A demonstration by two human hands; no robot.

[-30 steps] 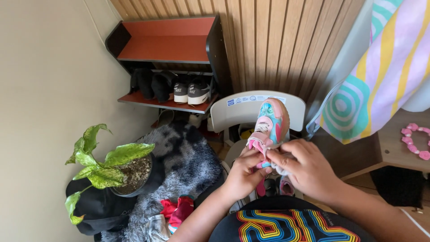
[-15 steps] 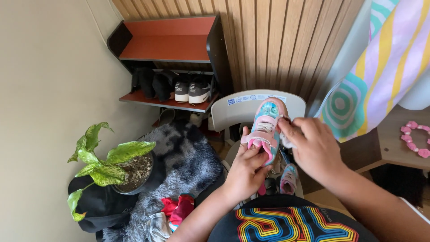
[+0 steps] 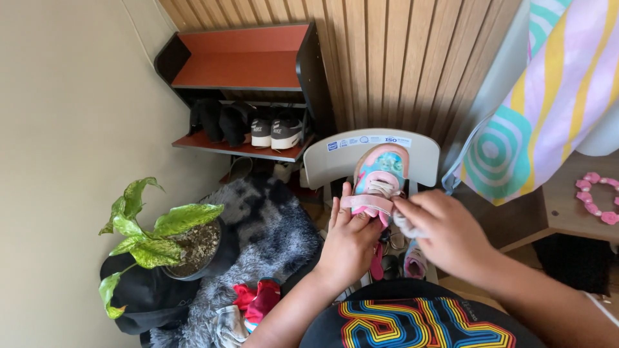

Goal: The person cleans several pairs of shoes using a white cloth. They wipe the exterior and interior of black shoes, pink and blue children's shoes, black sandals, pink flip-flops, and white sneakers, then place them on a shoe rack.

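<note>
Pink-teal shoe [image 3: 379,180] upright, toe up; left hand [image 3: 348,241], right hand [image 3: 445,232] fingers gripping it.

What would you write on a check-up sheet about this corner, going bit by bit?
Surface: white plastic chair in front of the person; a grey shaggy rug on the floor.
Job's things: small pink and teal child's shoe, toe up, with a pink strap across it.
Clutter: red cloth on the rug; more small shoes under the chair.
Hands: left hand grips the shoe from below; right hand has its fingers at the strap and holds a whitish wad.
Cables: nothing seen.
Surroundings: potted plant, shoe rack with dark and white shoes, wood-slat wall, striped colourful cloth, pink bead ring on a brown ledge.
</note>
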